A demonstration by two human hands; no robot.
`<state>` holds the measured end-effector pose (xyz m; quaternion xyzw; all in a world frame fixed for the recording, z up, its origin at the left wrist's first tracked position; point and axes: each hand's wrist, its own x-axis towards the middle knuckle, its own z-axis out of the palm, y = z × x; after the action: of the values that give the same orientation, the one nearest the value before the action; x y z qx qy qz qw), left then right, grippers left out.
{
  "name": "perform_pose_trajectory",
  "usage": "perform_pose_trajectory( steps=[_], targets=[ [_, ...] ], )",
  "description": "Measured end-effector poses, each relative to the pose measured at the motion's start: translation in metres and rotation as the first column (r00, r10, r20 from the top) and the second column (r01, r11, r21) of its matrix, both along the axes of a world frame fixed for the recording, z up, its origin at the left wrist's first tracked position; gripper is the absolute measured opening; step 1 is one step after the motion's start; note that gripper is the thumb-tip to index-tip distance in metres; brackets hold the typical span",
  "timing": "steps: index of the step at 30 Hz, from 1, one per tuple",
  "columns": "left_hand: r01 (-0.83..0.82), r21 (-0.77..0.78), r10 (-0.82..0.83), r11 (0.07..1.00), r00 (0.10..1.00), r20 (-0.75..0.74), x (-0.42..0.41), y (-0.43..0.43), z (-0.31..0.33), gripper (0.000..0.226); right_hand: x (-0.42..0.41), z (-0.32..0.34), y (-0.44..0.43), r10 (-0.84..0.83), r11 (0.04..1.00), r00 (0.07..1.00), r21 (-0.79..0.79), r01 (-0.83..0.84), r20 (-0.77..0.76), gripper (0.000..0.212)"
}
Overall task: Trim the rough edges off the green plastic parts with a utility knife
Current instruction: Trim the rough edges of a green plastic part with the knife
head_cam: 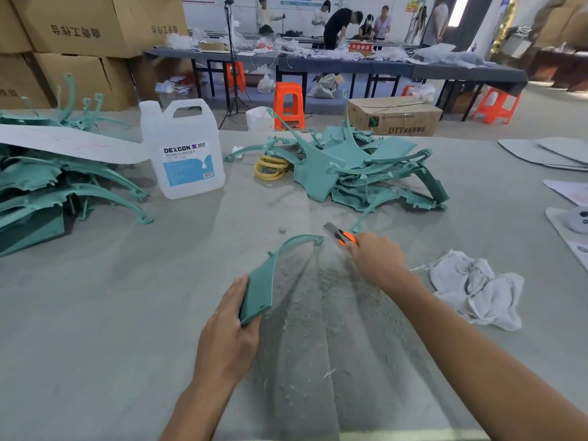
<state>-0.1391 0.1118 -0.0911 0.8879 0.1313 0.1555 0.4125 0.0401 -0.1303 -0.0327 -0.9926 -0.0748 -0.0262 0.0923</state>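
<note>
My left hand grips the wide flat end of a green plastic part, held on edge above the table; its thin curved arm arcs away to a hooked tip. My right hand holds an orange utility knife with the blade out, pointing away, just right of that tip and not touching it. A heap of green parts lies beyond the knife. A second stack of green parts sits at the far left under a white sheet.
Fine shavings cover the grey table between my arms. A clear DEXCON jug stands at centre left, yellow rings beside the heap, a white rag at right. Papers lie at the right edge.
</note>
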Motion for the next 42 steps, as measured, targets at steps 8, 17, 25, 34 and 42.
perform_pose_trajectory(
  steps=[8,17,25,34,42],
  targets=[
    [0.003,0.011,-0.003,1.000,1.000,-0.012,0.001,-0.001,0.000,0.063,-0.001,-0.002,-0.005,-0.010,0.996,0.997,-0.092,0.003,-0.072,0.041],
    [-0.010,0.017,0.011,1.000,1.000,-0.018,0.001,-0.003,0.002,0.063,-0.004,-0.011,-0.006,-0.004,0.997,0.997,-0.071,-0.001,-0.078,0.041],
    [-0.044,-0.048,0.043,0.998,0.999,-0.015,0.004,-0.002,0.005,0.057,-0.010,-0.018,-0.009,0.066,0.998,0.997,-0.019,-0.067,-0.030,0.037],
    [-0.059,-0.078,0.057,0.995,0.998,-0.032,0.006,-0.002,0.008,0.054,-0.010,-0.014,-0.006,0.099,0.995,0.995,0.009,-0.099,0.022,0.035],
    [-0.048,-0.024,0.047,0.999,0.998,-0.042,0.005,-0.004,0.008,0.057,-0.012,-0.004,-0.019,0.056,0.995,0.998,0.086,-0.058,0.030,0.036]
  ],
)
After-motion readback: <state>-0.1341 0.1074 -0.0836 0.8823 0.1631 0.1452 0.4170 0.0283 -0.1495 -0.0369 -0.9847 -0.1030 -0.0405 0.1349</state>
